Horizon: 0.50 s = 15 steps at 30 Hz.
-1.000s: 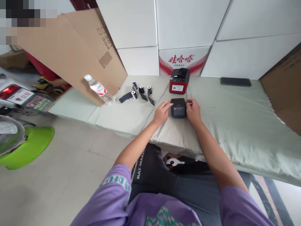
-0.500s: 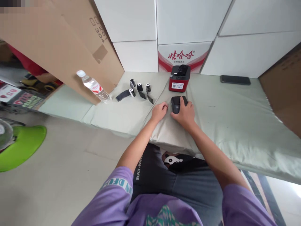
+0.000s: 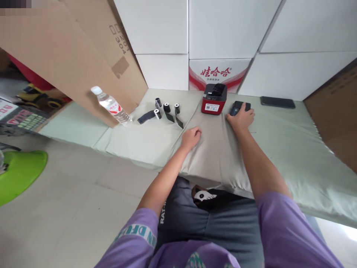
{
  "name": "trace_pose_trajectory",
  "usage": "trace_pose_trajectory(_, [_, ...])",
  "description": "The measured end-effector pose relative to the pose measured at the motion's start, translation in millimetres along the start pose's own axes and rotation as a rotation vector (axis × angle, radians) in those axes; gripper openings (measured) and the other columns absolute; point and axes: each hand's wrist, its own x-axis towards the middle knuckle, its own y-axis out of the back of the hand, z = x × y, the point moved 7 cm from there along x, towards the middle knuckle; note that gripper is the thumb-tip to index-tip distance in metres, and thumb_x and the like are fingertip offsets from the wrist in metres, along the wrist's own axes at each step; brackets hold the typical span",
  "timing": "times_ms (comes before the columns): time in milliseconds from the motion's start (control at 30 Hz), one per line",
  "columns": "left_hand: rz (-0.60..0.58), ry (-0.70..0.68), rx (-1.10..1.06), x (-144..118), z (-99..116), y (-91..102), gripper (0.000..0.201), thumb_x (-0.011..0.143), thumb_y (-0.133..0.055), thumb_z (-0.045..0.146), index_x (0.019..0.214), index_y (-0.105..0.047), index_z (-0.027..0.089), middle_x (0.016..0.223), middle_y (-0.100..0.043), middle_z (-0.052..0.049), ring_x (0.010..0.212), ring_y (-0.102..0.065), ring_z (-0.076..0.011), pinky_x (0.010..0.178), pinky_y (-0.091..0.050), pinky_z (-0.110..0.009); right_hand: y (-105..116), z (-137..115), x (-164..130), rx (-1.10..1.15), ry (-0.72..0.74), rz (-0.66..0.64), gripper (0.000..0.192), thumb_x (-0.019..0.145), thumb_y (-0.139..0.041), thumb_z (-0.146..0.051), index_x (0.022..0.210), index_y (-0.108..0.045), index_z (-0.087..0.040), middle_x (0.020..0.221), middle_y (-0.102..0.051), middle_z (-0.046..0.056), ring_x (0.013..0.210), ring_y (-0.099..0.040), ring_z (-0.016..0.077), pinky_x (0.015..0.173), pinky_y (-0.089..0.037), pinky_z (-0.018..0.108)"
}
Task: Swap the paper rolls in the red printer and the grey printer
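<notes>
My right hand grips a small black box-shaped device, fingers over its top and right side, thumb on the left. The device is at the cloth surface, right of a red and black receipt printer; part of it is hidden by the hand. My left hand rests on the cloth in a loose fist, with nothing visible in it. Beyond and left of it lie several small paper rolls with dark strips partly unrolled.
A water bottle leans at the left against a large cardboard box. White cartons line the back. A black phone lies at the back right, near another brown box. The cloth-covered bench ends at the front edge.
My right hand has moved the black device from in front of the receipt printer to its right side, farther back. My left hand stays in about the same place on the cloth.
</notes>
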Motion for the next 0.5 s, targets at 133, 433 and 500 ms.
trace_pose_trajectory(133, [0.023,-0.033,-0.034,3,0,-1.0,0.026,0.099,-0.054,0.019,0.097,-0.079,0.027,0.097,-0.084,-0.003,0.094,-0.075,-0.0239,0.085,-0.054,-0.035,-5,-3,6,-0.033,0.038,0.036,0.115,0.068,-0.093,-0.034,0.167,-0.041,-0.009,0.176,-0.026,0.038,0.159,-0.034,0.0586,0.127,-0.019,0.081])
trace_pose_trajectory(433, [-0.043,0.014,-0.239,6,-5,-6.4,0.030,0.097,-0.061,0.016,0.123,-0.073,0.025,0.131,-0.082,-0.007,0.114,-0.078,-0.0231,0.106,-0.060,-0.039,-74,-48,37,0.809,0.136,0.091,0.066,0.100,-0.042,-0.043,0.159,-0.047,-0.014,0.157,-0.056,0.024,0.153,-0.055,0.0356,0.125,-0.044,0.067])
trace_pose_trajectory(500, [-0.057,-0.036,-0.313,24,0,-10.2,0.043,0.096,-0.067,0.017,0.138,-0.065,0.023,0.152,-0.071,-0.011,0.138,-0.071,-0.0251,0.122,-0.053,-0.041,-91,-53,36,0.894,0.104,0.041,0.068,0.100,-0.040,-0.046,0.159,-0.049,-0.012,0.156,-0.058,0.024,0.152,-0.057,0.0334,0.126,-0.045,0.063])
